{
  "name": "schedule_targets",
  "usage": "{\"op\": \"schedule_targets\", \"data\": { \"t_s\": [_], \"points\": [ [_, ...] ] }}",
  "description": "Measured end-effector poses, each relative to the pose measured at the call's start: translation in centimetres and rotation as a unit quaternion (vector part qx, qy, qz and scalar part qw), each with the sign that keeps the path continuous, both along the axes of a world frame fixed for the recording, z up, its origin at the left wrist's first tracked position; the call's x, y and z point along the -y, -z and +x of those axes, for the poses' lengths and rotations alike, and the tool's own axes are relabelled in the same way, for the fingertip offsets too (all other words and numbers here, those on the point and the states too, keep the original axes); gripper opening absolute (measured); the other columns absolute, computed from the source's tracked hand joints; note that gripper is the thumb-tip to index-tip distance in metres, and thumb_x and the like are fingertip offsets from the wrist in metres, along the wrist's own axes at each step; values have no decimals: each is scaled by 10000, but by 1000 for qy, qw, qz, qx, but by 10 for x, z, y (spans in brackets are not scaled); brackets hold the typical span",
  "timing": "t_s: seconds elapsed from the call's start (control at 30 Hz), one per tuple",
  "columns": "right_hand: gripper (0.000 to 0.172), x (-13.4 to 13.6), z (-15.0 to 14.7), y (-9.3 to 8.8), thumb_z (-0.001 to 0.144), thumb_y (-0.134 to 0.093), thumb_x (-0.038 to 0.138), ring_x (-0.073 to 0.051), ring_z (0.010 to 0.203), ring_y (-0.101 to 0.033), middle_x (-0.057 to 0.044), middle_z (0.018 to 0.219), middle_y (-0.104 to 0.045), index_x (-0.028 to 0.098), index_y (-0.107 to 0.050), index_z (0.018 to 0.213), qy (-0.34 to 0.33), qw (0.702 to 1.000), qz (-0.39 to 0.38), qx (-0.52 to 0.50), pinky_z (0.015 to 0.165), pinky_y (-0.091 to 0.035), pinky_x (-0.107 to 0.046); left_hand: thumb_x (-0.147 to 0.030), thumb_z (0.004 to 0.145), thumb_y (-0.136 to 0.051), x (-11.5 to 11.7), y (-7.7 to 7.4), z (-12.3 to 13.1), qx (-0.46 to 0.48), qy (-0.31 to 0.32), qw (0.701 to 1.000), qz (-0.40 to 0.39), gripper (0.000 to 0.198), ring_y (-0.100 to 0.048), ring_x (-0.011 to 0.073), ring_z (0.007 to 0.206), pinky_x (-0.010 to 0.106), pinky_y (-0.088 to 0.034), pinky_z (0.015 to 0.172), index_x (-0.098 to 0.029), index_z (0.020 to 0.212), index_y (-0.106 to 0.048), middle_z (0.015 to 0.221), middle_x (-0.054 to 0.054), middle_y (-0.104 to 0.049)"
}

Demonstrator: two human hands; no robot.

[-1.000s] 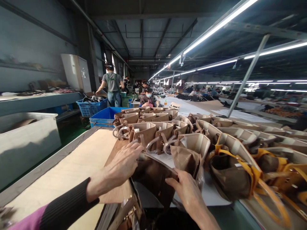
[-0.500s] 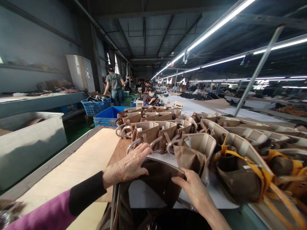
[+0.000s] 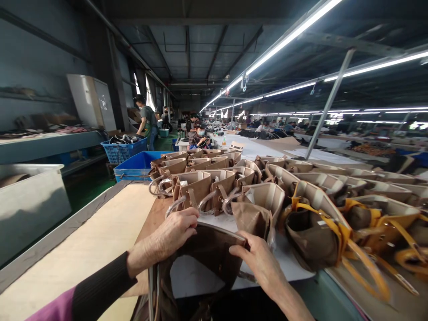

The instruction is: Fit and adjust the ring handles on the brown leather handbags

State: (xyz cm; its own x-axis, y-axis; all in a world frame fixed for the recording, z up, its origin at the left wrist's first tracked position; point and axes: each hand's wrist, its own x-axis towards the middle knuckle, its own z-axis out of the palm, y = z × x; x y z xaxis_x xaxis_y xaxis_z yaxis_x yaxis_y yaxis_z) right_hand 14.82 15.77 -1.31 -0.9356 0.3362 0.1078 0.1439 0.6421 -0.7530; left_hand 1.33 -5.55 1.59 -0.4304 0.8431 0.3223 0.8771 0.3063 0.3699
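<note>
A dark brown handbag (image 3: 210,254) is held open at the near edge of the table. My left hand (image 3: 172,232) curls its fingers over the bag's left rim. My right hand (image 3: 259,263) grips the rim on the right side, thumb on top. Through the bag's open mouth a white sheet (image 3: 190,278) shows. Just beyond stand rows of tan handbags (image 3: 200,185) with clear wrapped handles. To the right lie brown bags with yellow straps (image 3: 321,227), tipped on their sides.
A pale wooden board (image 3: 100,236) covers the table's left part. A blue crate (image 3: 137,165) and a blue basket (image 3: 123,149) sit past the table end; a grey bin (image 3: 30,200) is at left. People (image 3: 147,120) work farther down the hall. A slanted metal pole (image 3: 326,104) rises at right.
Both hands closed onto the dark bag's rim and pulled it nearer; the left hand went from lying flat to gripping. The view shifted slightly to the right.
</note>
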Motion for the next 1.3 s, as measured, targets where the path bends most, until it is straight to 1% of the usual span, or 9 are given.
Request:
{"op": "schedule_targets", "data": {
  "t_s": [0.13, 0.23, 0.37, 0.47, 0.67, 0.8, 0.93, 1.1, 1.3],
  "points": [
    [358, 7, -2, 13, 755, -612, 279, -243, 933, -607, -15, 960, -691, 273, -614, 1113, 53, 997, 17, -43, 835, -413, -335, -73, 777, -479, -2, -1, 1, 36, -20, 999, 27, 147, -547, 124, 871, 250, -396, 802, -165, 682, -416, 1034, 9, -575],
    [333, 12, -7, 19, 779, -600, 245, -223, 963, -606, -18, 1046, -677, 274, -617, 1110, 35, 994, 26, -102, 860, -411, -306, -65, 767, -459, -1, -3, 4, 52, -27, 998, 37, 156, -533, 117, 830, 248, -382, 767, -170, 679, -385, 988, 4, -580],
    [174, 12, -11, 15, 817, -580, 296, -214, 789, -628, -6, 823, -701, 252, -687, 947, 6, 995, 26, -100, 741, -449, -280, -66, 743, -461, 0, -5, 6, 71, -22, 996, 43, 151, -527, 115, 833, 245, -370, 777, -167, 664, -382, 991, -1, -582],
    [169, 9, -13, 11, 833, -556, 320, -193, 690, -611, 11, 714, -682, 240, -703, 857, -14, 996, 9, -90, 654, -451, -253, -76, 705, -482, -3, -7, 5, 100, -35, 993, 50, 148, -527, 118, 835, 241, -368, 774, -161, 627, -390, 976, 1, -592],
    [259, 6, -18, 16, 837, -539, 399, -217, 786, -629, -14, 803, -705, 213, -710, 897, -2, 996, 24, -84, 695, -456, -250, -98, 626, -525, -9, -12, 4, 136, -114, 982, 65, 158, -498, 124, 734, 242, -350, 698, -157, 554, -397, 764, -5, -587],
    [330, 10, -17, 17, 859, -492, 456, -212, 747, -622, -15, 750, -693, 204, -704, 876, 3, 996, 33, -86, 670, -451, -245, -102, 601, -550, -12, -10, 2, 162, -162, 971, 65, 136, -490, 116, 694, 230, -331, 647, -151, 546, -436, 716, -16, -584],
    [339, 12, -17, 14, 872, -474, 459, -202, 733, -615, -9, 729, -680, 204, -696, 838, -6, 995, 35, -95, 661, -444, -235, -111, 583, -571, -14, -9, 1, 178, -203, 961, 59, 129, -476, 107, 654, 225, -307, 605, -147, 527, -460, 663, -28, -563],
    [356, 13, -17, 9, 880, -460, 451, -181, 632, -582, 3, 634, -635, 204, -692, 770, -3, 991, 69, -110, 601, -423, -239, -127, 569, -569, -17, -7, -1, 170, -228, 957, 50, 137, -424, 97, 591, 227, -260, 547, -153, 514, -447, 568, -45, -492],
    [373, 15, -16, 2, 890, -433, 430, -195, 623, -591, -27, 638, -654, 199, -716, 814, 2, 986, 116, -121, 610, -439, -254, -116, 560, -533, -19, -6, -3, 165, -228, 958, 46, 109, -412, 99, 576, 225, -250, 534, -154, 510, -444, 540, -42, -454]
  ]
}}
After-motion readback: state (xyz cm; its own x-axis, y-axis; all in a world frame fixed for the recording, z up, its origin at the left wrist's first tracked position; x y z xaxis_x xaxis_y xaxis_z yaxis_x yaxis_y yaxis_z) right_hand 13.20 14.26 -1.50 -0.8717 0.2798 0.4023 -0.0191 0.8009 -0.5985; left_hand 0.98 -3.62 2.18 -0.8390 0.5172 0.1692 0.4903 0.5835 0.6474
